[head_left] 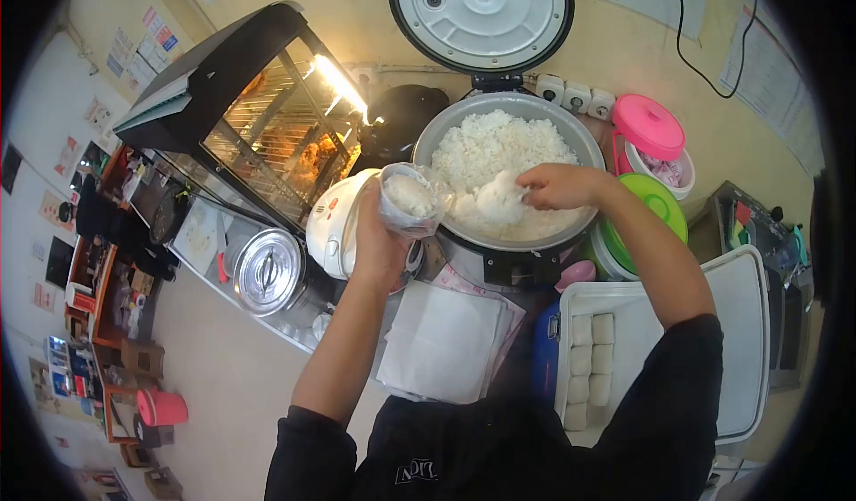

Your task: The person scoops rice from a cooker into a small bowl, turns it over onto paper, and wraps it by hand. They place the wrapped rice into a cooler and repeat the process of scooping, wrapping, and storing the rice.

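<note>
My left hand (pixel 378 238) is wrapped round a small cup (pixel 412 220) lined with crinkled clear plastic, its mouth tilted up with white rice inside. To its right stands a large rice cooker (pixel 584 144), its lid (pixel 484 11) raised, holding a big mound of cooked rice (pixel 499 140). Over the near part of that mound, my right hand (pixel 562 187) has its fingers closed at a white, rice-covered lump (pixel 502 200). Whether a scoop lies under the rice there cannot be made out. The cup is just beyond the cooker's left rim.
A lit glass food warmer (pixel 285 135) and a smaller white cooker (pixel 334 225) stand left. Paper sheets (pixel 441 340) lie in front. An open cooler box (pixel 655 340) holds several wrapped white packs (pixel 590 358). Green-lidded (pixel 651 207) and pink-lidded (pixel 649 125) tubs sit right.
</note>
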`<action>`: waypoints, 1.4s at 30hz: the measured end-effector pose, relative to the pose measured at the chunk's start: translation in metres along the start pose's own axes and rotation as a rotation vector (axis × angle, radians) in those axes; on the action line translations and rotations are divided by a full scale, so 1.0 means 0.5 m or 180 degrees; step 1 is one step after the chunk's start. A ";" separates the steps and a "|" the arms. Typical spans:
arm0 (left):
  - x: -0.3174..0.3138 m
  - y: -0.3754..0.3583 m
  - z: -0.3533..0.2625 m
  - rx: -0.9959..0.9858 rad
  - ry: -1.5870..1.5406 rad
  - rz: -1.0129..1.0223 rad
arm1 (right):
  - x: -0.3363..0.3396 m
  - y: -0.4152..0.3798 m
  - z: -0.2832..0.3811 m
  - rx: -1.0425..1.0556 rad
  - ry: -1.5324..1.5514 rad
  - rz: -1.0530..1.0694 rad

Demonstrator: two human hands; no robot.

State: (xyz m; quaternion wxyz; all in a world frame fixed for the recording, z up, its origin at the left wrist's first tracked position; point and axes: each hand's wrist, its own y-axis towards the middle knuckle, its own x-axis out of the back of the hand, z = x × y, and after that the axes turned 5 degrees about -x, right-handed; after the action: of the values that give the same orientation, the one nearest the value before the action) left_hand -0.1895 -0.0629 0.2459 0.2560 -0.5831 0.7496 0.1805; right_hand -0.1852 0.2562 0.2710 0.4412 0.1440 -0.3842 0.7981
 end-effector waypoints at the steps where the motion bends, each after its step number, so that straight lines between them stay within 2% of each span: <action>1: -0.006 0.011 0.008 -0.0058 0.0122 0.0115 | 0.013 -0.020 0.002 0.0197 -0.0037 -0.0260; 5: -0.055 0.047 0.050 0.0046 0.0236 0.0368 | 0.021 -0.101 0.080 0.0553 0.0202 -0.1201; 8: -0.132 0.048 0.082 0.0376 -0.0350 0.0293 | -0.075 -0.040 0.051 0.1131 -0.0847 -0.2734; 11: -0.148 0.056 0.090 0.0655 -0.0573 0.0276 | -0.148 -0.075 0.099 0.0492 -0.1364 -0.2311; 14: -0.136 0.063 0.075 0.0873 -0.0496 0.0283 | -0.095 -0.112 0.103 0.0728 -0.1068 -0.1531; 17: -0.128 0.070 0.044 0.0968 -0.0679 0.0505 | -0.046 -0.138 0.113 0.0885 -0.1300 -0.1916; 18: -0.128 0.070 0.038 0.0956 -0.0684 0.0500 | -0.044 -0.150 0.125 0.0778 -0.0988 -0.1923; 21: -0.129 0.056 0.023 0.0970 -0.0609 0.0416 | -0.081 -0.133 0.116 0.1308 -0.1904 -0.2107; 22: -0.129 0.050 0.022 0.0997 -0.0559 0.0388 | -0.099 -0.120 0.111 0.1516 -0.2138 -0.2438; 25: -0.115 0.036 0.029 0.0882 -0.0361 0.0482 | -0.128 -0.116 0.132 0.1240 -0.2936 -0.2879; 28: -0.102 0.031 0.027 0.0657 -0.0123 0.0495 | -0.142 -0.116 0.139 0.1180 -0.3283 -0.2877; 31: -0.098 0.032 0.024 0.0446 -0.0201 0.0488 | -0.129 -0.150 0.161 0.1419 -0.3227 -0.2683; 34: -0.112 0.022 0.017 0.0197 -0.0332 0.0441 | -0.106 -0.149 0.163 0.1334 -0.2338 -0.2678; 37: -0.084 0.051 0.063 -0.0212 -0.0225 0.0594 | -0.116 -0.111 0.155 0.1247 -0.1667 -0.2288; 40: -0.087 0.051 0.077 -0.0432 -0.0378 0.0023 | -0.144 -0.118 0.177 0.1096 -0.1759 -0.2013; 42: -0.090 0.045 0.081 -0.0519 -0.0545 0.0043 | -0.134 -0.120 0.174 0.1254 -0.1840 -0.1964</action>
State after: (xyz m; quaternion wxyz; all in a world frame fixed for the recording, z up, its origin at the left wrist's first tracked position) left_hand -0.1958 0.0012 0.2397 0.2696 -0.5794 0.7117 0.2918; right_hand -0.1076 0.1711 0.3198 0.4971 0.5491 -0.2717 0.6145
